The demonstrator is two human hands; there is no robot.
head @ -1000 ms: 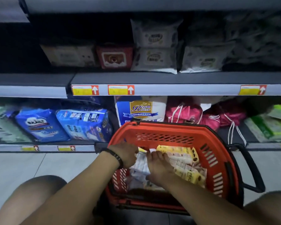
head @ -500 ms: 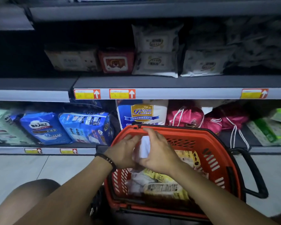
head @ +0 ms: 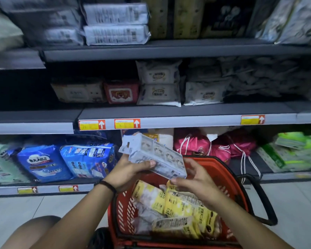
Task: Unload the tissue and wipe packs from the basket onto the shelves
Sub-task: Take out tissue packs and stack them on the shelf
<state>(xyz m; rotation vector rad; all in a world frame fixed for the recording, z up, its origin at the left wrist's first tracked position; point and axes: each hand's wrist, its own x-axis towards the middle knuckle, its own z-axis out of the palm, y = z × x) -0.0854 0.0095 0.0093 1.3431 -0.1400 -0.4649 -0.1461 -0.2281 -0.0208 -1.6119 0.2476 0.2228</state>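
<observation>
A red plastic basket (head: 221, 169) with a black handle stands on the floor before the shelves. Several yellow and white tissue packs (head: 176, 207) lie inside it. Above the basket I hold a long white tissue pack (head: 154, 155), tilted with its hang tab up and to the left. My left hand (head: 127, 171) grips it from underneath, thumb across its front. My right hand (head: 194, 177) cups its lower right end with curled fingers. White wipe packs (head: 159, 83) sit stacked on the middle shelf (head: 187, 112).
The bottom shelf (head: 269, 175) carries blue packs (head: 86, 157) at left, pink drawstring bags (head: 212, 148) behind the basket, and green packs (head: 294, 150) at right. A red wipe pack (head: 121, 91) and beige boxes sit on the middle shelf. My knees show at the lower edge.
Both hands lifted the white pack out of the basket and up in front of the bottom shelf. The view tilted upward, showing a higher shelf.
</observation>
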